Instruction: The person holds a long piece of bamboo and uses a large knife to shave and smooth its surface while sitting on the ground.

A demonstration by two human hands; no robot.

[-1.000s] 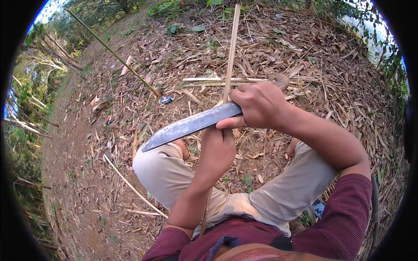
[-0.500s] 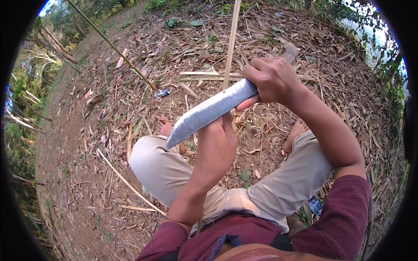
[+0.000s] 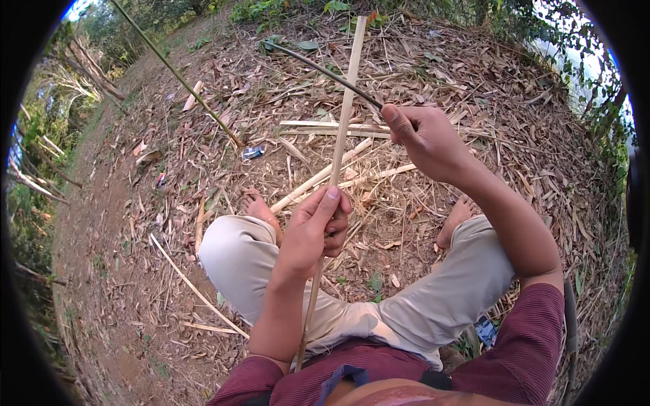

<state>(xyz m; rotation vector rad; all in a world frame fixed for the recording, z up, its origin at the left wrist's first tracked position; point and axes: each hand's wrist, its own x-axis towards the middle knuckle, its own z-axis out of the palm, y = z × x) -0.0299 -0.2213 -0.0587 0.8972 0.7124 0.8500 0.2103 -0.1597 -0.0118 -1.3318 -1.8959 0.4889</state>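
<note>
My left hand (image 3: 317, 224) is closed around a long pale strip of split bamboo (image 3: 347, 108). The strip rises away from me and its lower end runs down past my wrist to my lap. My right hand (image 3: 426, 139) grips a large knife (image 3: 323, 71); its blade shows edge-on as a thin dark line pointing up and left. In this view the blade crosses the strip near its upper part, and I cannot tell if they touch. The knife's handle is hidden in my fist.
Several cut bamboo strips (image 3: 321, 177) lie between and beyond my bare feet. A green stalk (image 3: 177, 74) slants across the left, near a small blue packet (image 3: 252, 153). Another thin strip (image 3: 196, 284) lies left of my knee. Dry leaves cover the ground.
My right hand has turned the knife from broad side to edge-on, its tip swinging up and away. My left hand, earlier partly behind the blade, now shows around the strip.
</note>
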